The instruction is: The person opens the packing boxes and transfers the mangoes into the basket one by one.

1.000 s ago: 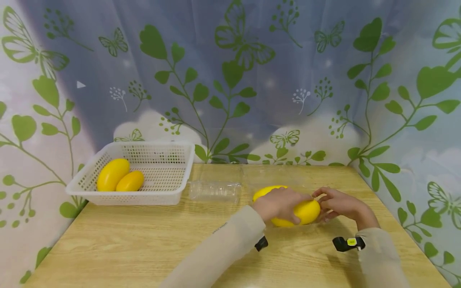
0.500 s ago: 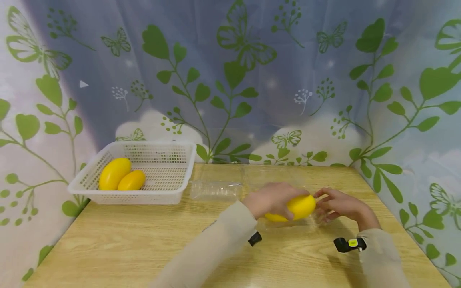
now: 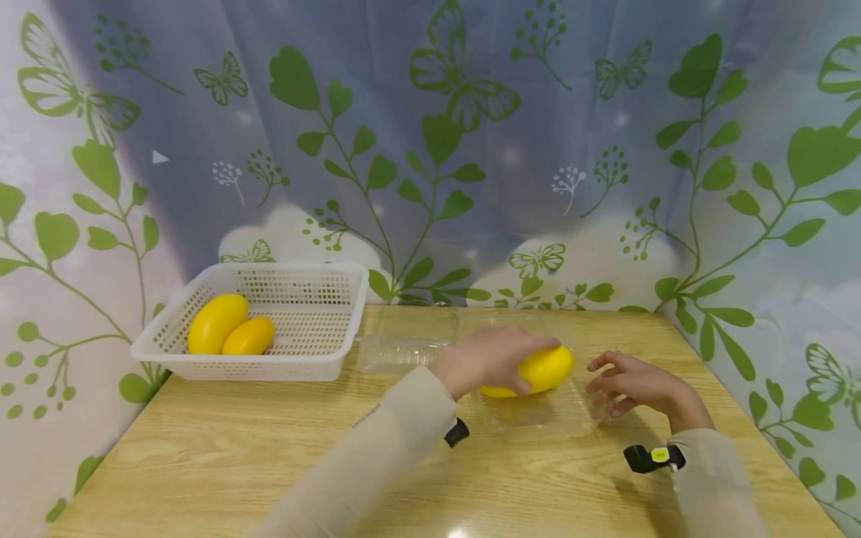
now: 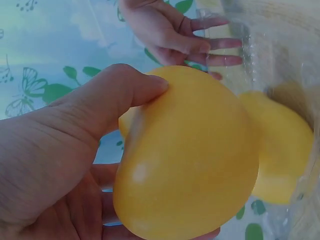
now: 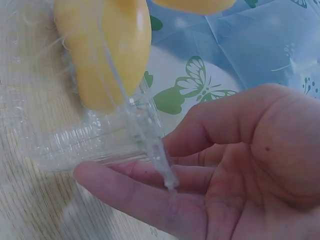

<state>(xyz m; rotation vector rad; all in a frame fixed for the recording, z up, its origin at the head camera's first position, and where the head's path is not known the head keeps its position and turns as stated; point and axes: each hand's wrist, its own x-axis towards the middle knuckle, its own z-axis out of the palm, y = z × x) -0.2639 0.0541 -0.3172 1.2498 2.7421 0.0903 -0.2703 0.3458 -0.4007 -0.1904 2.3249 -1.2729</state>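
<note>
My left hand [image 3: 494,359] grips a yellow mango [image 4: 190,160], thumb on one side and fingers beneath it in the left wrist view. From the head, this mango appears over a clear plastic box [image 3: 538,418]. Inside the box lies a second mango [image 5: 112,60], seen in both wrist views and mostly hidden from the head by the left hand. At the box's right edge is my right hand [image 3: 642,385], its fingers loosely extended. The right wrist view shows the box's clear rim [image 5: 155,150] passing between thumb and fingers, without a clear grip.
A white perforated basket [image 3: 252,368] at the back left holds two mangoes [image 3: 218,323]. Clear plastic packaging [image 3: 403,355] lies between the basket and the box. Behind the wooden table [image 3: 269,448] hangs a patterned curtain [image 3: 377,112].
My left hand has moved left and slightly back with the mango, uncovering more of the clear box. My right hand has stayed by the box's edge.
</note>
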